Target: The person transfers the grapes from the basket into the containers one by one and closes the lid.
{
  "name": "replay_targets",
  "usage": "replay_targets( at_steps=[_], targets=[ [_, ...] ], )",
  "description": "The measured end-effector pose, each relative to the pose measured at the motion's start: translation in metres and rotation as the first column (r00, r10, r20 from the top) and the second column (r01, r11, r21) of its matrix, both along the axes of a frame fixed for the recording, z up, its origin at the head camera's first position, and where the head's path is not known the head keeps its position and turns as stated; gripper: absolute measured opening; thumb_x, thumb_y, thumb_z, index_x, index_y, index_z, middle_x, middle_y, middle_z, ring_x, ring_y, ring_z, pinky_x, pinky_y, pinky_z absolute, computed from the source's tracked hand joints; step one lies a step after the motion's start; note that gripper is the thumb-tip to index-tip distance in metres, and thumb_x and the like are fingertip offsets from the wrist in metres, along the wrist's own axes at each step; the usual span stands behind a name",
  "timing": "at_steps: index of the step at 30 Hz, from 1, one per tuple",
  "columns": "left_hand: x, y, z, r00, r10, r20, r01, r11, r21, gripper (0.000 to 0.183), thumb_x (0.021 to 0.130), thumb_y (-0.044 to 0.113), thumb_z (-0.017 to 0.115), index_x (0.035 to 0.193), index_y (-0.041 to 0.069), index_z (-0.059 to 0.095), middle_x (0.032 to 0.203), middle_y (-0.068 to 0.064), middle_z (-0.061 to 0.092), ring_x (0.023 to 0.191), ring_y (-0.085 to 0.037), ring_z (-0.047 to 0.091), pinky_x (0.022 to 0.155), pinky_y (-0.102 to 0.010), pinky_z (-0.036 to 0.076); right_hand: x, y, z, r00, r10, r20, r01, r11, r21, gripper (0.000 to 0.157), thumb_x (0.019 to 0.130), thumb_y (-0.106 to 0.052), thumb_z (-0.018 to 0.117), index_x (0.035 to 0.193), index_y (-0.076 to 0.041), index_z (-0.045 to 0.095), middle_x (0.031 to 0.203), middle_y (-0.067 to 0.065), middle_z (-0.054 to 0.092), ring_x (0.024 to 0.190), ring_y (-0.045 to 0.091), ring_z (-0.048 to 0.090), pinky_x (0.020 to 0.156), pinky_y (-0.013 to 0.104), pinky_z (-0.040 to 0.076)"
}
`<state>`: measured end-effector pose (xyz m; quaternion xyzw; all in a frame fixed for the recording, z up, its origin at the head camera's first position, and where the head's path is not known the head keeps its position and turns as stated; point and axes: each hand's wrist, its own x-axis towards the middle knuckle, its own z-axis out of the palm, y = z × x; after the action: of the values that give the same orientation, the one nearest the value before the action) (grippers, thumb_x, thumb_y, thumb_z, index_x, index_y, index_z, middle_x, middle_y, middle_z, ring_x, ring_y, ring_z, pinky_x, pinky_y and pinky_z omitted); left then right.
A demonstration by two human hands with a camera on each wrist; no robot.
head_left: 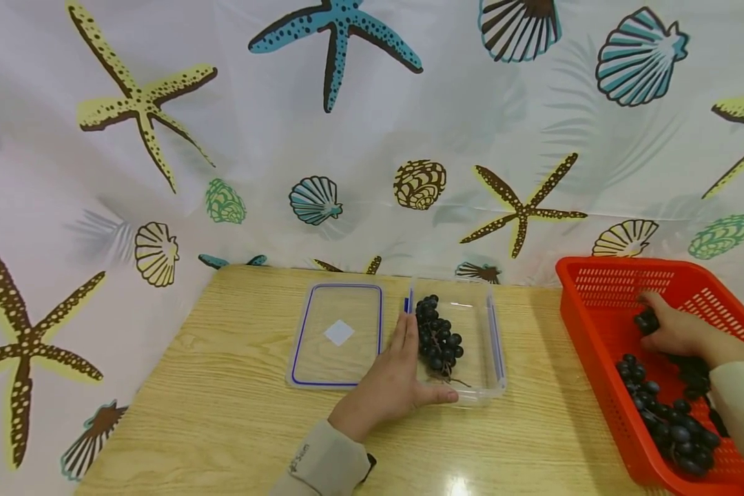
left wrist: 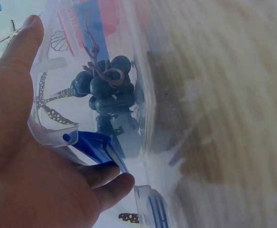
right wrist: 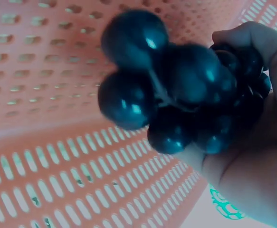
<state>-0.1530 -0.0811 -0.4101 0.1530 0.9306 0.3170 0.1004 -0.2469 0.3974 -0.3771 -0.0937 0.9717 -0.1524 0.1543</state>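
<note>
A cloth (head_left: 372,145) printed with starfish and shells hangs behind the table (head_left: 211,386) I'm looking at. On its right stands a red basket (head_left: 626,262); near the middle sits a clear container (head_left: 497,344), its blue-edged lid (head_left: 341,365) lying just to the left. The left hand (head_left: 392,377) has an open grip, fingers straight against the container's left side. The right hand's (head_left: 685,336) grip is closed around a dark grape bunch (right wrist: 186,76) inside the basket. Other grapes (head_left: 676,430) lie beneath, and one cluster (head_left: 437,337) rests in the container.
</note>
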Motion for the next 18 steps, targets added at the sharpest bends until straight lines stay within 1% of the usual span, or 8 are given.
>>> replay_targets(
  at_steps=[2,5,8,10,13,15,17,18],
  targets=[
    [0.0,0.0,0.0,1.0,-0.003,-0.005,0.003,1.0,0.001,0.134,0.078,0.074,0.071,0.161,0.007,-0.01,0.166,-0.012,-0.015,0.146,-0.046,0.021,0.113,-0.055,0.031,0.002,-0.003,0.005,1.0,0.011,-0.02,-0.011,1.0,-0.002,0.087,0.081,-0.01,0.072,0.142,0.016,0.015,0.131,0.051,0.036,0.104,0.057,0.054,0.09,0.07,0.041],
    [0.0,0.0,-0.001,1.0,-0.003,-0.007,0.003,1.0,0.005,0.133,0.078,0.072,0.071,0.161,0.007,-0.01,0.166,-0.012,-0.015,0.146,-0.045,0.021,0.113,-0.055,0.031,0.006,-0.011,0.013,1.0,0.008,-0.019,-0.009,1.0,-0.03,0.087,0.084,-0.01,0.071,0.143,0.016,0.013,0.135,0.05,0.033,0.11,0.059,0.049,0.095,0.073,0.037],
    [0.0,-0.001,-0.001,1.0,-0.001,-0.005,0.001,1.0,0.007,0.133,0.078,0.072,0.071,0.161,0.008,-0.011,0.166,-0.012,-0.015,0.147,-0.045,0.021,0.113,-0.055,0.031,0.011,-0.018,0.023,1.0,-0.004,0.024,0.006,0.997,-0.082,0.084,0.086,-0.01,0.07,0.137,0.018,0.01,0.132,0.05,0.029,0.114,0.06,0.044,0.097,0.073,0.033],
    [-0.001,-0.001,-0.001,1.0,0.0,-0.002,0.001,1.0,0.01,0.133,0.078,0.073,0.071,0.161,0.008,-0.011,0.166,-0.012,-0.015,0.146,-0.045,0.021,0.113,-0.055,0.031,0.013,-0.022,0.028,0.998,-0.01,0.063,0.015,0.996,-0.092,0.079,0.087,-0.011,0.07,0.131,0.019,0.012,0.128,0.05,0.03,0.112,0.059,0.044,0.096,0.072,0.035],
    [-0.001,-0.001,-0.002,1.0,-0.003,0.006,0.003,1.0,0.018,0.133,0.078,0.073,0.071,0.161,0.008,-0.011,0.167,-0.012,-0.014,0.147,-0.044,0.019,0.114,-0.055,0.03,0.016,-0.028,0.034,0.994,0.008,0.104,-0.001,0.998,-0.066,0.071,0.087,-0.012,0.069,0.129,0.021,0.021,0.119,0.041,0.044,0.1,0.048,0.051,0.085,0.06,0.046],
    [-0.001,-0.001,-0.002,1.0,-0.005,0.016,0.005,1.0,0.028,0.133,0.079,0.072,0.072,0.161,0.009,-0.011,0.167,-0.012,-0.014,0.149,-0.042,0.016,0.114,-0.055,0.028,0.018,-0.031,0.035,0.994,0.028,0.107,-0.024,0.999,-0.038,0.068,0.086,-0.011,0.069,0.131,0.021,0.029,0.111,0.032,0.053,0.091,0.039,0.053,0.077,0.051,0.047],
    [-0.001,-0.001,-0.002,1.0,-0.006,0.025,0.005,0.999,0.036,0.132,0.079,0.071,0.072,0.161,0.009,-0.011,0.167,-0.012,-0.014,0.15,-0.04,0.012,0.115,-0.055,0.027,0.019,-0.032,0.035,0.995,0.039,0.091,-0.037,0.999,-0.025,0.065,0.085,-0.01,0.069,0.133,0.019,0.035,0.109,0.03,0.056,0.089,0.037,0.053,0.075,0.049,0.047],
    [-0.001,-0.001,-0.003,1.0,-0.006,0.03,0.005,0.999,0.041,0.132,0.079,0.07,0.073,0.161,0.01,-0.011,0.167,-0.012,-0.014,0.15,-0.04,0.011,0.115,-0.055,0.027,0.019,-0.032,0.034,0.995,0.042,0.087,-0.039,0.999,-0.031,0.068,0.087,-0.01,0.068,0.135,0.02,0.033,0.115,0.035,0.054,0.092,0.041,0.054,0.077,0.052,0.048]
  ],
)
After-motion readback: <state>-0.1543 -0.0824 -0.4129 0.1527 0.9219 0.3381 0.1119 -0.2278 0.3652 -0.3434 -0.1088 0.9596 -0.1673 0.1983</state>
